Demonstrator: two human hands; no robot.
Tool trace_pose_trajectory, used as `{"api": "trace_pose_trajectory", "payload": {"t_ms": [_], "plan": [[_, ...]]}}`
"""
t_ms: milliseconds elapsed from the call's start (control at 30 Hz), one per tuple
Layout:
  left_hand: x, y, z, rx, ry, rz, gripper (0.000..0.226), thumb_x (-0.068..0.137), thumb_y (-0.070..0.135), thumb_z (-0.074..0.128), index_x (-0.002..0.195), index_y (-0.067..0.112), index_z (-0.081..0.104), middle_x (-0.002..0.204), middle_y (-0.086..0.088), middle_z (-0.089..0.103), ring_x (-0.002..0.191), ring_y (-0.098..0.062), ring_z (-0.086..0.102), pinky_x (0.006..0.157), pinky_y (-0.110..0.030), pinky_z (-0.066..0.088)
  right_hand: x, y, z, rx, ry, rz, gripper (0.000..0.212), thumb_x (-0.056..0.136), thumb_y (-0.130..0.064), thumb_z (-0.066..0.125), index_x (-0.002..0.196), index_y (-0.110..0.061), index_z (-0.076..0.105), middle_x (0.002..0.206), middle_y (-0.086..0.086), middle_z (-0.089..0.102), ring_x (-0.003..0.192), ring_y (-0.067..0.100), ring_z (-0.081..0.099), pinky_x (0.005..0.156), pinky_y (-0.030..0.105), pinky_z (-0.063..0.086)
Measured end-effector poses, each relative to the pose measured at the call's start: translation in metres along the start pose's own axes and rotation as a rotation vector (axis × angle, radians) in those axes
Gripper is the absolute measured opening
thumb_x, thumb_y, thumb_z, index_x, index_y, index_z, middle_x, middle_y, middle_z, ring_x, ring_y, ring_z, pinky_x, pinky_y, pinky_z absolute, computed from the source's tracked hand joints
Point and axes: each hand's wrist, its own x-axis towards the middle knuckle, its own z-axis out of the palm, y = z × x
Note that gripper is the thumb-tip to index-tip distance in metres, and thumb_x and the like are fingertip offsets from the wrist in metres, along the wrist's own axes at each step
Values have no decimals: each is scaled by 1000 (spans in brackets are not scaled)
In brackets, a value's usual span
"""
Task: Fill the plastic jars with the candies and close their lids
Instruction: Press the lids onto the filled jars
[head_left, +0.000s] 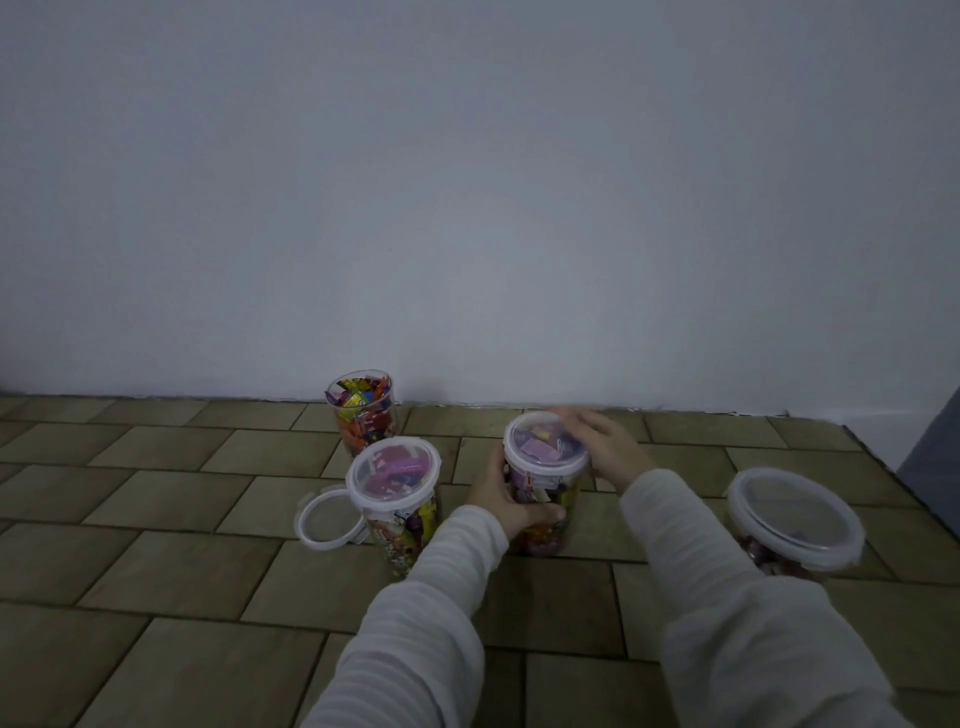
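Beside the held jar (543, 499): spare lid (327, 519), three jars.

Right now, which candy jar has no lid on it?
The far jar by the wall. Its top is open and the candies show, while the other three jars wear white lids. A spare lid lies on the floor.
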Motion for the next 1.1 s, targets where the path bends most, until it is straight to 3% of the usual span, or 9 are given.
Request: {"api": "trace_pose_trajectory", "payload": {"t_ms": [67, 167, 367, 467, 533, 633, 933, 1033, 1100], "plan": [[1, 2, 0, -5, -15, -10, 98, 55, 12, 88, 135, 27, 34, 122, 7, 52, 118, -16, 48, 104, -37, 41, 1, 16, 8, 204, 37, 50, 58, 93, -67, 20, 102, -39, 69, 112, -3, 69, 109, 19, 59, 99, 41, 44], [2, 4, 1, 11, -36, -6, 100, 58, 10, 87, 139, 24, 30, 127, 5, 51, 119, -15, 47, 106, -36, 39, 1, 26, 23, 429, 137, 104, 72, 91, -67, 7, 91, -34, 70, 92, -5, 72, 92, 11, 64, 89, 30, 48], [4, 2, 2, 37, -62, -8, 105, 59, 11, 87, 143, 22, 25, 137, 2, 47, 128, -17, 42, 111, -38, 33, 1, 32, 29, 409, 180, 114, 85, 60, -92, 10, 88, -41, 72, 112, 4, 68, 110, 23, 58, 108, 44, 38], [5, 3, 2, 42, -68, -24, 104, 60, 12, 86, 143, 23, 24, 138, 2, 47, 128, -18, 42, 111, -40, 33, 1, 46, 27, 416, 58, 49, 90, 44, -103, 31, 102, -45, 70, 124, 4, 63, 120, 24, 53, 111, 49, 33], [5, 3, 3, 39, -69, -18, 103, 60, 10, 86, 142, 23, 26, 135, 2, 49, 128, -19, 43, 109, -40, 36, -6, 49, 26, 363, -25, -48, 105, 42, -93, 59, 126, -31, 55, 128, 1, 59, 121, 19, 52, 110, 43, 36], [3, 4, 3, 0, -83, 5, 103, 55, 11, 86, 138, 26, 27, 129, 5, 48, 127, -18, 43, 107, -40, 39, -10, 47, 24, 249, -43, -155, 116, 36, -60, 87, 136, -21, 41, 127, -5, 57, 120, 14, 52, 106, 37, 42], [0, 4, 6, -23, -48, 40, 97, 55, 12, 85, 133, 31, 31, 128, 6, 51, 123, -15, 45, 106, -40, 40, -3, 47, 18, 246, -72, -195, 105, 39, -39, 90, 132, -29, 43, 127, -5, 58, 121, 17, 53, 104, 40, 44], [-2, 8, 12, -18, -7, -1, 98, 52, 21, 87, 134, 30, 34, 128, 7, 52, 122, -15, 47, 105, -41, 41, -12, 42, 16, 230, 66, -339, 100, 49, -25, 87, 135, -28, 38, 126, -7, 54, 118, 10, 53, 96, 23, 47], [-8, 16, 15, -1, 32, -16, 94, 55, 23, 87, 133, 28, 36, 125, 8, 53, 118, -13, 48, 103, -34, 42, -21, 32, 15, 182, 197, -448, 96, 55, -27, 85, 138, -30, 36, 127, -5, 51, 116, 1, 51, 92, 12, 45]]}}
